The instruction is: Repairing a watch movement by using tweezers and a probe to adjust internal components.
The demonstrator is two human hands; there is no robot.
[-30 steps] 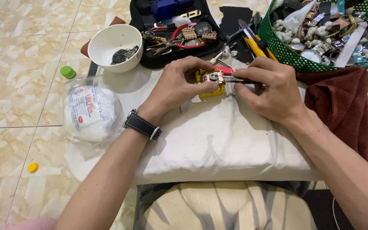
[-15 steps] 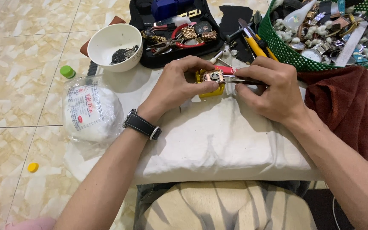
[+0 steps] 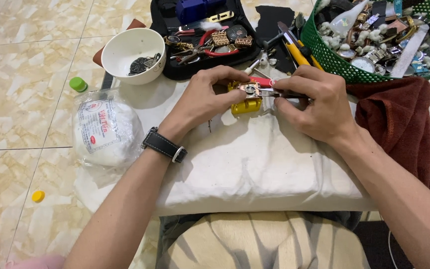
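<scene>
left hand [image 3: 202, 99] steadying yellow holder [image 3: 245, 104], right hand [image 3: 314, 102] gripping tool [image 3: 280, 92]

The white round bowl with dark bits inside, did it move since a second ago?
No. The white round bowl sits just left of the black tool case and above the green bottle cap, as before.

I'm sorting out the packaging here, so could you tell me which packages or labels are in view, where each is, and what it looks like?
Clear plastic bag: left of the left hand, on the white cloth's edge; rounded, filled with white material.
Paper label: on that bag's front; white rectangle, blue and red print.
</scene>
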